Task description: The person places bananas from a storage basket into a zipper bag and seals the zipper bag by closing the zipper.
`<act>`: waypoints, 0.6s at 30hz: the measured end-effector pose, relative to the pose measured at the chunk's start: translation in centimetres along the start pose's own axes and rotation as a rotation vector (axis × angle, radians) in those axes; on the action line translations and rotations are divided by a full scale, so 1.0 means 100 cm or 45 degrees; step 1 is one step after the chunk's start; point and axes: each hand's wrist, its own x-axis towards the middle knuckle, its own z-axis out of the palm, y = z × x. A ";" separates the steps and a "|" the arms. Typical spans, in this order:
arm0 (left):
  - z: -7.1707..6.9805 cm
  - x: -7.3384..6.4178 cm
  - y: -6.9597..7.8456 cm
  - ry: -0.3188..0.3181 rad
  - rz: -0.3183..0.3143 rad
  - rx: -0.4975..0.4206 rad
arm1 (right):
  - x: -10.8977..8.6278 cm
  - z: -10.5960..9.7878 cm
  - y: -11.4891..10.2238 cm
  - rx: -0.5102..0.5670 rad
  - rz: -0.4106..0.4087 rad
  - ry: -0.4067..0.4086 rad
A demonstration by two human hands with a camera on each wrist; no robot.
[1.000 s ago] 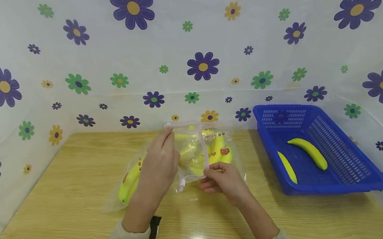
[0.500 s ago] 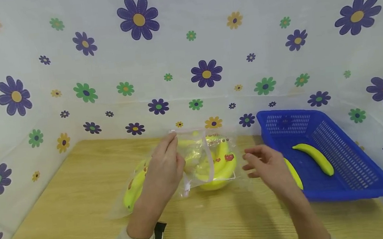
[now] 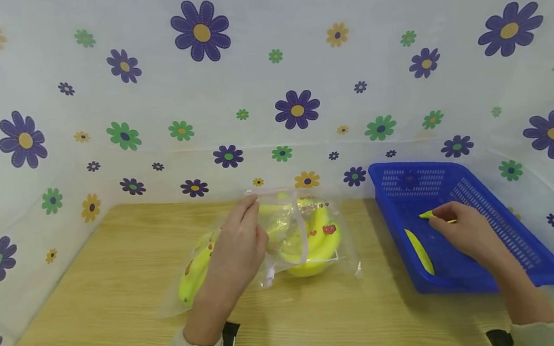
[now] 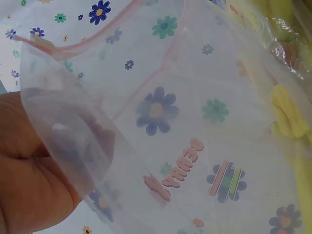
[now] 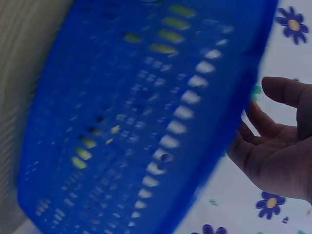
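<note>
My left hand (image 3: pixel 236 249) grips the upper left edge of a clear zip bag (image 3: pixel 356 265) with a pink seal strip. Several yellow bananas (image 3: pixel 314 250) lie inside that bag, behind printed red pictures. In the left wrist view the thumb (image 4: pixel 29 190) is at the bag's edge and clear film (image 4: pixel 161 146) covers the fingertips. Over the blue basket, my right hand (image 3: pixel 468 232) reaches down to a banana (image 3: pixel 426 215), mostly hidden under the fingers. Thumb and fingers stand apart in the right wrist view, above the basket rim (image 5: pixel 253 63).
The blue basket (image 3: pixel 385 207) stands at the right of the wooden table (image 3: pixel 119 299). A second banana (image 3: pixel 419 252) lies by its left wall. Left of my left hand, another clear bag with bananas (image 3: pixel 194 275) rests on the table. Flowered sheeting (image 3: pixel 246 59) encloses the back and sides.
My right hand has let go of the bag's pink strip and moved right, into the basket to the banana there. My left hand stays on the bag's edge.
</note>
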 end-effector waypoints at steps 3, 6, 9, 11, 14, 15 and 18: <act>0.000 0.000 -0.002 -0.027 -0.005 -0.004 | 0.011 0.006 0.012 -0.112 -0.041 -0.045; 0.000 -0.001 -0.001 -0.064 -0.015 -0.017 | 0.019 0.011 0.020 -0.193 -0.050 -0.107; 0.000 -0.001 0.000 -0.082 -0.024 -0.021 | 0.025 0.016 0.023 -0.244 -0.027 -0.179; 0.000 -0.001 0.000 -0.080 -0.027 -0.018 | 0.029 0.020 0.025 -0.273 -0.009 -0.226; -0.001 -0.001 0.000 -0.080 -0.026 -0.016 | 0.035 0.024 0.028 -0.299 0.028 -0.286; -0.001 -0.001 0.000 -0.082 -0.027 -0.018 | 0.036 0.026 0.030 -0.309 0.038 -0.298; -0.001 -0.001 0.001 -0.093 -0.027 -0.029 | 0.038 0.029 0.035 -0.297 0.077 -0.343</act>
